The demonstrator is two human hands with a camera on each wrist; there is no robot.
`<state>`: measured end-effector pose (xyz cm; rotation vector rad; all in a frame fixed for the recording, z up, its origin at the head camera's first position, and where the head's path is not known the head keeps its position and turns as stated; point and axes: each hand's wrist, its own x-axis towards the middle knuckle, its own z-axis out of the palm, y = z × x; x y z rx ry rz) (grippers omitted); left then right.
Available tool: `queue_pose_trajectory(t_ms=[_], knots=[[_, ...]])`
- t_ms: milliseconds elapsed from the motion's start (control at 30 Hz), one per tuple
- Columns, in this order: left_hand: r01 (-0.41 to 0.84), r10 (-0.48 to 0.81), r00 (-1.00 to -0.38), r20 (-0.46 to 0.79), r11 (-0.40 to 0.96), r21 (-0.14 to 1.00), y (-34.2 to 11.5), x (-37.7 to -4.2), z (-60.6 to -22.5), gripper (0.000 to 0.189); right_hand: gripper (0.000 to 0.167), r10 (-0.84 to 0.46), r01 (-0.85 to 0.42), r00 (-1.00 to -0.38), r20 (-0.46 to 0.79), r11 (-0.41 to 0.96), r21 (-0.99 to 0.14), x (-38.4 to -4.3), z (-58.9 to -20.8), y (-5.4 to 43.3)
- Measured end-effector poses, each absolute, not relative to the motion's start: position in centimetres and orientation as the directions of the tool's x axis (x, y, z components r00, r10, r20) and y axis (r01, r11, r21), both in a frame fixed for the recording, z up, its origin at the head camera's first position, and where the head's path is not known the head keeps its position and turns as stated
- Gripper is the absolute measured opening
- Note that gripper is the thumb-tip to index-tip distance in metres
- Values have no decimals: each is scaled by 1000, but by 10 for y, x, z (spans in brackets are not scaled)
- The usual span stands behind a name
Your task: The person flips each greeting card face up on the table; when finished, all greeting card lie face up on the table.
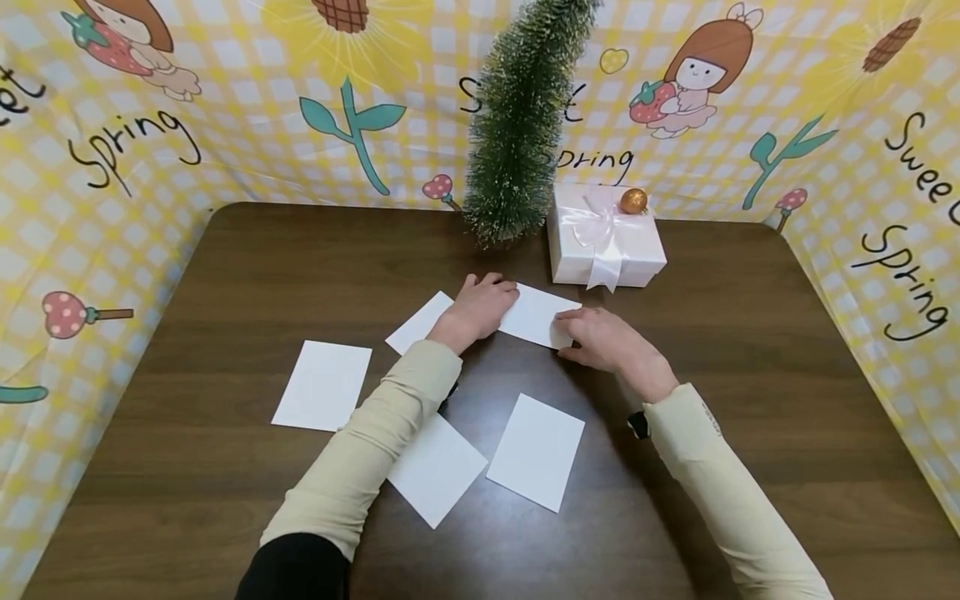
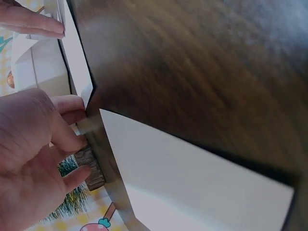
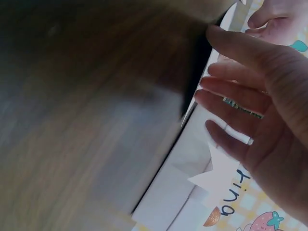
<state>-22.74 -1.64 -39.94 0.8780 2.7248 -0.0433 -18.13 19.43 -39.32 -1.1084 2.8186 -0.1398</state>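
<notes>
Both my hands are at a white card [image 1: 536, 315] at the back middle of the table. Fingers of my left hand [image 1: 477, 310] lie at its left end; in the left wrist view fingertips touch the corner of the card [image 2: 77, 62]. My right hand [image 1: 603, 340] rests on the right end, fingers on the top side and thumb at the near edge. In the right wrist view its fingers look fairly straight along the card. Another white card [image 1: 420, 323] lies partly hidden beneath my left hand's wrist in the head view.
More white cards lie on the brown table: one at left [image 1: 324, 386], another [image 1: 438, 471] partly behind my left sleeve, and a third [image 1: 536, 452]. Behind stand a small green bottlebrush tree [image 1: 517, 133] and a white ribboned gift box [image 1: 607, 242] with a gold ball [image 1: 633, 201].
</notes>
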Motion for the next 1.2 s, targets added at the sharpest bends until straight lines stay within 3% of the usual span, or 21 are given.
queue_pose_trajectory(t_ms=[267, 367, 533, 767, 1000, 1200], knots=[[583, 594, -758, -270, 802, 130, -21, -229, -399, 44, 8, -721, -726, -686, 98, 668, -164, -178, -387, 209], [568, 601, -763, -240, 799, 196, -27, -232, -400, 47, 18, -688, -707, -707, 166, 694, -136, -177, -385, 216], [586, 623, -776, -99, 769, 255, -32, -233, -402, 33, 29, -626, -660, -738, 253, 747, -76, -180, -383, 220], [609, 604, -791, 98, 760, 227, -28, -227, -407, 18, 25, -582, -644, -722, 373, 763, -57, -180, -383, 221], [611, 618, -780, 100, 717, 335, -35, -220, -401, 19, 8, -534, -638, -752, 387, 738, -221, -184, -382, 219], [547, 607, -793, 53, 671, 500, -41, -215, -393, 26, 26, -429, -581, -813, 395, 652, -487, -186, -386, 219]])
